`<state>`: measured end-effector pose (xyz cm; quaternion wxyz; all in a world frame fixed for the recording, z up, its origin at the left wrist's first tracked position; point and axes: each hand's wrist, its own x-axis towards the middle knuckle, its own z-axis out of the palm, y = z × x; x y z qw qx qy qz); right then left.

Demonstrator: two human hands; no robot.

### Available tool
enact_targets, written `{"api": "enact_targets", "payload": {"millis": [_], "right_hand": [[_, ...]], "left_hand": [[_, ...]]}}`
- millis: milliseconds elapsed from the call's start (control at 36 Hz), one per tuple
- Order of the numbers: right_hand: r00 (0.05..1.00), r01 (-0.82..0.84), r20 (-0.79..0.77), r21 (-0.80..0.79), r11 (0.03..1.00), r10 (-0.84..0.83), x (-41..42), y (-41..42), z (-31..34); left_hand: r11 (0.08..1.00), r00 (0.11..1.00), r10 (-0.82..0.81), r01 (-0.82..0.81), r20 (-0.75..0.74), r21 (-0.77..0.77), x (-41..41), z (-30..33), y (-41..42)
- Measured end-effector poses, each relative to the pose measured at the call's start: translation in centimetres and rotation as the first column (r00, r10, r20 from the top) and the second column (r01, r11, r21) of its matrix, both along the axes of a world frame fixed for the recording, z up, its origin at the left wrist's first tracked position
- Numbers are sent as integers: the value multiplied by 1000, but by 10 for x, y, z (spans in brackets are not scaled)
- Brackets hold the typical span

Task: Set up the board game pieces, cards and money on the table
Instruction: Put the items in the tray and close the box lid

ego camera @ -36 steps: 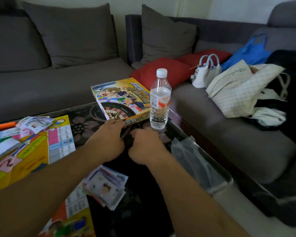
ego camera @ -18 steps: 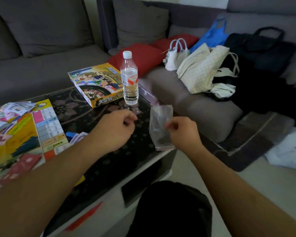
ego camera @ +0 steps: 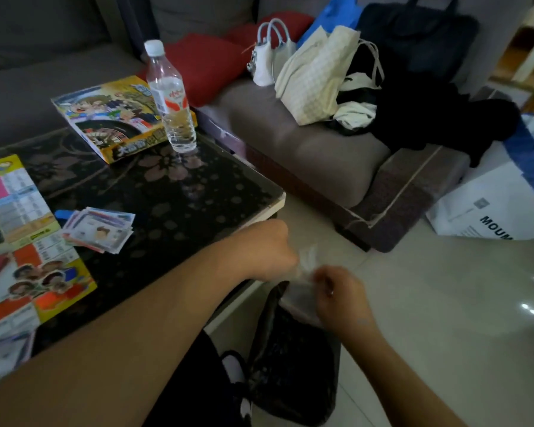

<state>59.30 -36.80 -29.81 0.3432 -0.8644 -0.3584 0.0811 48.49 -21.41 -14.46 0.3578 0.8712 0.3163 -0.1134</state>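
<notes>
I am holding a small clear plastic bag (ego camera: pixel 304 266) between both hands, out past the corner of the table (ego camera: pixel 198 192) and above a black bin bag (ego camera: pixel 290 365) on the floor; my left hand (ego camera: pixel 265 251) is curled with its fingers pinching the bag's near edge, and my right hand (ego camera: pixel 341 295) is pinching the opposite side; the bag is blurred, so I cannot tell whether anything is inside it. The step in hand appears to be disposing of empty packaging, a side action within the setup; the next move likely calls for letting go of the bag over the bin opening, then bringing both hands back over the tabletop. The game's things are lying on the table: the board (ego camera: pixel 16 229) at the left edge, a loose stack of play money (ego camera: pixel 101 229) just beside it, and the game box (ego camera: pixel 117 118) at the far side with a water bottle (ego camera: pixel 170 94) standing against it. The dark centre of the table is offering open room for laying out cards; the glass corner is sitting close beside my left wrist, so the return path should be clearing that edge.
</notes>
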Motion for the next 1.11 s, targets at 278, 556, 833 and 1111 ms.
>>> {"api": "enact_targets", "payload": {"millis": [278, 556, 833, 1111], "right_hand": [[943, -309, -290, -573, 759, 164, -22, -31, -104], [974, 87, -212, 5, 996, -84, 19, 73, 74], [945, -181, -200, 332, 926, 257, -5, 330, 189], [979, -154, -89, 257, 954, 183, -4, 437, 184]], "left_hand": [[993, 995, 101, -102, -21, -54, -8, -51, -5], [756, 700, 643, -515, 310, -405, 0, -16, 24], [584, 275, 778, -650, 565, -487, -43, 20, 92], [529, 243, 817, -677, 523, -512, -87, 5, 143]]}}
